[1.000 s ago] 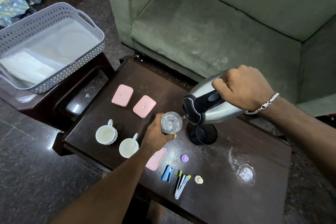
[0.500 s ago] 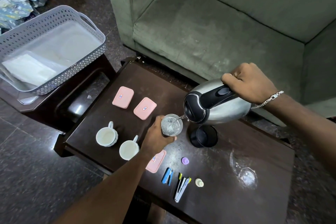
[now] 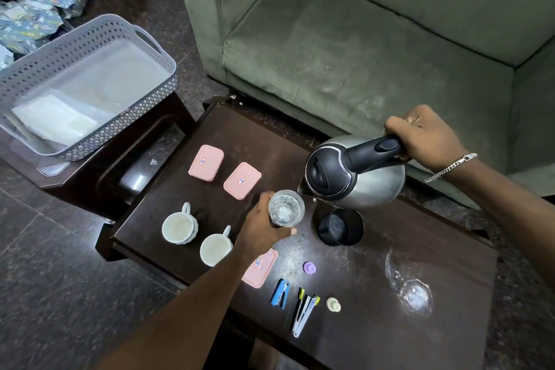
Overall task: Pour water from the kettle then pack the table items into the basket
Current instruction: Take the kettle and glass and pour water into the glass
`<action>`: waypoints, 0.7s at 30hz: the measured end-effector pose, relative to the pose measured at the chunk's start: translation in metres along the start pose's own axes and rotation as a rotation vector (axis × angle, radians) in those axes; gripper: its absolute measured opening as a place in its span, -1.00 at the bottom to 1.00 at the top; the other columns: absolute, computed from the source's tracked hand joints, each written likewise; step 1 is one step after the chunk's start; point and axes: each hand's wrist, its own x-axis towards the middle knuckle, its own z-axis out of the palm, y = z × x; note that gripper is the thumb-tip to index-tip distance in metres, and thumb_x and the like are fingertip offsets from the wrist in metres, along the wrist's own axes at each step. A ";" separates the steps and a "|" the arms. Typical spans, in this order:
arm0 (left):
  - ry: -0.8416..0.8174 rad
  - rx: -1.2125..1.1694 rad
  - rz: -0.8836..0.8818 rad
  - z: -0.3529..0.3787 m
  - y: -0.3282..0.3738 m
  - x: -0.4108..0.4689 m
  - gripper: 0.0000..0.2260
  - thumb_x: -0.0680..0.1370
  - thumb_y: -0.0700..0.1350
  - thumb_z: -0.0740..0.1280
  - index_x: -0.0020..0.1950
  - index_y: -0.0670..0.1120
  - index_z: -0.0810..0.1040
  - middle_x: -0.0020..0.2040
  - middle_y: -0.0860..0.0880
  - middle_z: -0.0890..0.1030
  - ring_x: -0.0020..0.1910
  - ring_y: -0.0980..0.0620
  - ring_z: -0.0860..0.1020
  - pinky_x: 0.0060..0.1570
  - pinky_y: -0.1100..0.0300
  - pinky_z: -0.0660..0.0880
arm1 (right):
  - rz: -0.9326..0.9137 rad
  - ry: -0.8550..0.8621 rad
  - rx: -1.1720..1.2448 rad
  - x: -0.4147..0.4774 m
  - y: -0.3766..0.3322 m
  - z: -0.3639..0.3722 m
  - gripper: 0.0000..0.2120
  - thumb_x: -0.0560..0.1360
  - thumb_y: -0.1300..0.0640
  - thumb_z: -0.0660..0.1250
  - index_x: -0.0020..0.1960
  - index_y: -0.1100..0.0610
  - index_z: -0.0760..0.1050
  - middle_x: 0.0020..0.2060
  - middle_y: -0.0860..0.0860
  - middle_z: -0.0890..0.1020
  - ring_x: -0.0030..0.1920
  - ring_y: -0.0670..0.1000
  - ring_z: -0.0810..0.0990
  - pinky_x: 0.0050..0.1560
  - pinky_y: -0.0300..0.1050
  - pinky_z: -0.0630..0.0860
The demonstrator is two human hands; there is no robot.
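My right hand [image 3: 426,137] grips the black handle of a steel kettle [image 3: 360,180], held tilted above its black base [image 3: 341,227], spout toward a clear glass [image 3: 285,207]. My left hand [image 3: 261,228] holds that glass upright just above the dark table [image 3: 375,318]; water shows inside it. On the table lie three pink lidded boxes [image 3: 206,162] [image 3: 242,181] [image 3: 260,269], the third partly under my left wrist, and two white cups [image 3: 179,225] [image 3: 216,248]. The grey perforated basket [image 3: 90,93] sits on a side table at the left.
Near the front edge lie a blue stapler [image 3: 280,297], a folded tool [image 3: 304,312], a purple cap [image 3: 309,267] and a cream cap [image 3: 333,304]. A second clear glass [image 3: 411,288] lies on its side at the right. A green sofa [image 3: 360,39] stands behind the table.
The kettle has swung back toward level and lifted away to the right, and the stream into the glass has stopped. My left hand keeps the glass in place.
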 end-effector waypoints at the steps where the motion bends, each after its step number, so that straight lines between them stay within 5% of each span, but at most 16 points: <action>1: -0.011 -0.001 -0.001 -0.001 0.001 0.000 -0.20 0.20 0.04 0.69 0.33 0.18 0.35 0.19 0.18 0.61 0.16 0.20 0.58 0.12 0.23 0.46 | 0.018 0.014 0.035 0.000 0.001 0.000 -0.61 0.35 -0.01 0.26 -0.57 0.19 0.41 -0.71 -0.01 0.37 -0.62 -0.02 0.33 -0.47 -0.14 0.28; 4: 0.006 -0.002 0.004 -0.004 0.002 -0.004 0.07 0.19 0.06 0.72 0.57 0.02 0.20 0.51 0.01 0.40 0.47 0.05 0.38 0.38 0.21 0.29 | 0.040 0.056 0.151 0.001 0.001 -0.004 -0.61 0.27 -0.06 0.25 -0.52 0.25 0.47 -0.70 0.04 0.42 -0.62 0.03 0.38 -0.46 -0.16 0.32; 7: 0.090 -0.045 0.066 -0.013 0.011 -0.017 0.15 0.17 0.29 0.65 0.61 0.07 0.13 0.59 0.09 0.21 0.51 0.19 0.24 0.43 0.20 0.23 | 0.050 0.098 0.291 0.005 0.000 -0.008 -0.59 0.27 -0.03 0.26 -0.45 0.35 0.52 -0.67 0.16 0.46 -0.57 0.10 0.42 -0.39 0.01 0.40; 11: 0.138 -0.153 0.172 -0.028 0.043 -0.027 0.11 0.16 0.38 0.63 0.58 0.20 0.16 0.55 0.22 0.25 0.54 0.26 0.23 0.45 0.02 0.36 | 0.058 0.140 0.460 0.008 -0.013 -0.008 -0.62 0.29 0.02 0.23 -0.49 0.33 0.44 -0.69 0.13 0.43 -0.61 0.11 0.36 -0.49 -0.14 0.35; 15: 0.112 -0.245 0.269 -0.059 0.087 -0.026 0.09 0.16 0.37 0.63 0.58 0.27 0.17 0.52 0.33 0.28 0.52 0.30 0.27 0.33 0.19 0.37 | 0.052 0.173 0.640 0.009 -0.043 0.000 -0.66 0.30 0.03 0.23 -0.57 0.19 0.40 -0.69 0.09 0.41 -0.64 0.07 0.31 -0.57 -0.23 0.23; 21: 0.153 -0.252 0.369 -0.135 0.127 -0.014 0.08 0.19 0.24 0.70 0.58 0.23 0.17 0.52 0.15 0.38 0.51 0.14 0.37 0.33 0.03 0.42 | 0.044 0.214 0.838 0.019 -0.105 0.024 -0.65 0.33 0.07 0.21 -0.62 0.09 0.37 -0.70 0.01 0.36 -0.65 0.05 0.29 -0.57 -0.17 0.14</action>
